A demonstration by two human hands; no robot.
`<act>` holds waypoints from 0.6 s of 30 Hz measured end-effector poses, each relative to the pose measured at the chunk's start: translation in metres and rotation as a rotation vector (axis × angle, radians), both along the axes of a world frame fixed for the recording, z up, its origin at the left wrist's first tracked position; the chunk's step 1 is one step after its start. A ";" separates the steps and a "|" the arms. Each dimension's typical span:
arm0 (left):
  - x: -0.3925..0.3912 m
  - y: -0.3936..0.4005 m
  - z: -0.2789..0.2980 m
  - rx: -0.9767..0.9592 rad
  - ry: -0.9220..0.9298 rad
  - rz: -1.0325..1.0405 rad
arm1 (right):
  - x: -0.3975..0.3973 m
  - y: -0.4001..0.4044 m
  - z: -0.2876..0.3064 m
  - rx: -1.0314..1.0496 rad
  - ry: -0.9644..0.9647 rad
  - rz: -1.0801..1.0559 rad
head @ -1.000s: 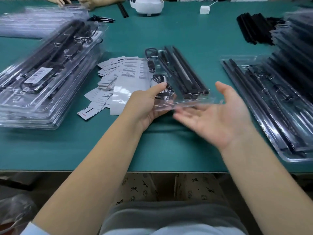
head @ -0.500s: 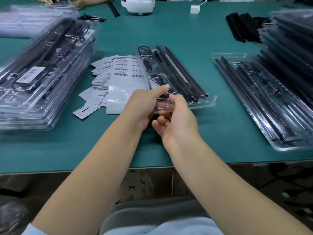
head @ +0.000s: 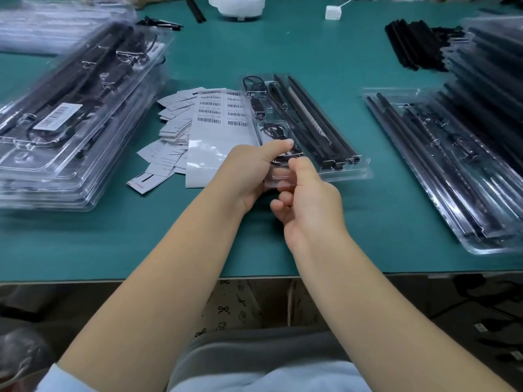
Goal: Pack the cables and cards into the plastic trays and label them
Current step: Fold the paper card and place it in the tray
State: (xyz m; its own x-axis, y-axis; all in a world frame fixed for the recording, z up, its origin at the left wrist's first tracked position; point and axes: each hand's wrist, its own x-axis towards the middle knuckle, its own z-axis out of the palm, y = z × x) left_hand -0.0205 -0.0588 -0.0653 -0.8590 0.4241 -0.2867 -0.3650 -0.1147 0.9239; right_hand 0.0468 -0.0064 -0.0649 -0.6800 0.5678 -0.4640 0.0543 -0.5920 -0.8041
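A: Where is the tray (head: 346, 172) and how does it lie?
B: On the green table (head: 311, 58), in the middle. Its long axis runs from the near edge away and slightly leftward, with the black cables (head: 314, 123) lying lengthwise inside.
A: And the hands?
B: The left hand (head: 249, 174) grips the tray's near left corner, thumb on top. The right hand (head: 308, 199) pinches the same near edge, thumb above, fingers curled beneath.
A: What has changed?
B: A second ago the right hand was spread open, palm up, to the right; now it has closed on the tray beside the left.
A: Around it?
B: A label sheet (head: 218, 114) and loose cards (head: 172, 131) just left, a stack of packed trays (head: 70, 114) far left, more trays (head: 452, 165) right.
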 end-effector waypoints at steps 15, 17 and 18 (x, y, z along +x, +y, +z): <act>-0.001 0.000 -0.003 -0.014 0.036 0.006 | 0.003 0.013 0.012 -0.104 -0.102 0.108; -0.001 0.000 -0.002 -0.003 0.023 0.012 | 0.002 0.014 0.014 -0.127 -0.095 0.115; -0.001 0.000 -0.002 0.002 0.018 0.016 | 0.002 0.015 0.014 -0.138 -0.089 0.128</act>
State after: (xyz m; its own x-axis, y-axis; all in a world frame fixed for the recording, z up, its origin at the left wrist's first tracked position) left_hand -0.0217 -0.0591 -0.0676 -0.8708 0.4105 -0.2703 -0.3463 -0.1220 0.9302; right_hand 0.0486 0.0083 -0.0506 -0.6951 0.4065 -0.5930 0.2036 -0.6797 -0.7046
